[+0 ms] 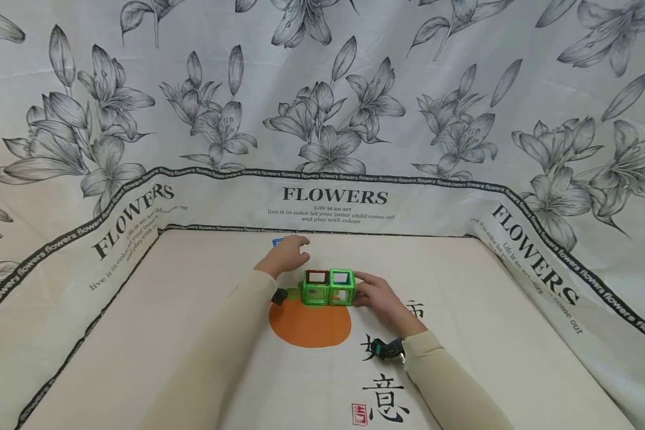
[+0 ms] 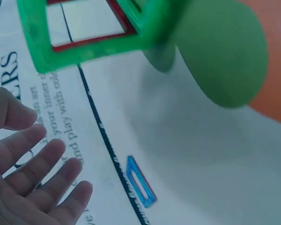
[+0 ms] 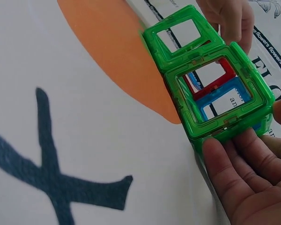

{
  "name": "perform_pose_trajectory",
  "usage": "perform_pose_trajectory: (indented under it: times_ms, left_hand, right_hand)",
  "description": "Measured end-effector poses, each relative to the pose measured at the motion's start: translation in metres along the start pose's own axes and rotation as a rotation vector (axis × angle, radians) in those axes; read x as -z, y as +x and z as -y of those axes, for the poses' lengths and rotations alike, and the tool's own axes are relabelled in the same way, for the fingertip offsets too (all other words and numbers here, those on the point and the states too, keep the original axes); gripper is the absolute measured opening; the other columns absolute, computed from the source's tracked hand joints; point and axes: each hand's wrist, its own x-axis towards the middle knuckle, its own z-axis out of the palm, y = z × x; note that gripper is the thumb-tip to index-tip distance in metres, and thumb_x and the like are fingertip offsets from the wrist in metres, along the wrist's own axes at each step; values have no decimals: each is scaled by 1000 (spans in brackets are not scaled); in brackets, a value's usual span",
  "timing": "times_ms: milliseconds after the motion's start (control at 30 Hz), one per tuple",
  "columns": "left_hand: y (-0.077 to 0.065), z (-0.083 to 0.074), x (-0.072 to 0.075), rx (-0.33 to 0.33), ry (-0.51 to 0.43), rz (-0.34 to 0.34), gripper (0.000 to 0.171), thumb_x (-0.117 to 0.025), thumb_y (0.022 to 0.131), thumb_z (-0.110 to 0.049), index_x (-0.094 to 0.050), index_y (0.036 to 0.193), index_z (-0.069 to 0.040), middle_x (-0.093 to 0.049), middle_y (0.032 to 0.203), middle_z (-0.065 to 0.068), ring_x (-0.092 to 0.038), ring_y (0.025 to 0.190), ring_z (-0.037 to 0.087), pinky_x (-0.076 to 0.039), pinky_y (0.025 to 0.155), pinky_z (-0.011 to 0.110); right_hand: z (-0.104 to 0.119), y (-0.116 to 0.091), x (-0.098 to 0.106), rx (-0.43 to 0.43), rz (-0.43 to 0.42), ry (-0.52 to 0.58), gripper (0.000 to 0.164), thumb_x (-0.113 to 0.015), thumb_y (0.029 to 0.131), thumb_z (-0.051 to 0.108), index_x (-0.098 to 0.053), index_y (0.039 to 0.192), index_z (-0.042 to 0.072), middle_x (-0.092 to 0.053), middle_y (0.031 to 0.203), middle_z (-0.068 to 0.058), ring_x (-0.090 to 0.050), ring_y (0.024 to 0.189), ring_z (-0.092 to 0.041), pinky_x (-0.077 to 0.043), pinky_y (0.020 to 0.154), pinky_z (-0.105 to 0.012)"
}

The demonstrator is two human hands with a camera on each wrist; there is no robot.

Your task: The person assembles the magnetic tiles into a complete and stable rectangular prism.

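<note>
A block of magnetic tiles (image 1: 330,292), two green-framed cubes side by side with red and blue frames showing, stands over the top of the orange print. My right hand (image 1: 377,297) holds its right side. In the right wrist view, the fingers (image 3: 218,161) lie along the near edge of the green frame and the thumb is at its corner. My left hand (image 1: 286,255) is behind and left of the block, fingers loosely spread, holding nothing. A blue magnetic tile (image 2: 150,202) lies near the back border, partly hidden behind that hand in the head view.
The pale cloth (image 1: 193,334) bears a printed orange (image 1: 310,325) and black characters (image 1: 386,399). A flower-patterned curtain (image 1: 333,119) rises at the back and both sides. Each wrist wears a black strap, the right one (image 1: 388,348) plainer to see.
</note>
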Motion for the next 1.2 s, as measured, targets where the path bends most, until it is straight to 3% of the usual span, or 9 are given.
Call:
perform_pose_trajectory:
  times_ms: [333,600,933,1200]
  left_hand:
    - [6,27,-4,129,42,0,58,-55,85,-17,-47,141,-5,-52,141,14,-51,127,29,-42,109,43]
    - [10,35,-6,202,53,1,63,-58,85,-18,-42,145,-8,-42,150,14,-38,140,31,-32,117,45]
    - [20,43,-13,224,72,-13,66,-59,86,-21,-39,148,-9,-39,151,16,-39,138,33,-34,115,47]
    - [21,48,-12,222,50,-10,66,-56,88,-24,-37,149,-9,-35,153,17,-37,139,35,-32,116,49]
  right_hand:
    - [1,0,-1,19,7,-10,51,-49,95,12,-43,145,4,-66,114,-25,-67,90,-21,-58,84,-37]
    - [2,-3,0,12,1,-21,50,-50,96,16,-43,145,6,-66,115,-23,-66,93,-21,-58,84,-37]
    - [2,-4,2,19,3,-31,51,-49,96,13,-41,146,4,-65,118,-25,-67,94,-22,-58,85,-37]
    - [3,-5,1,8,-6,-40,51,-48,95,13,-42,146,5,-66,116,-23,-68,91,-24,-58,84,-38]
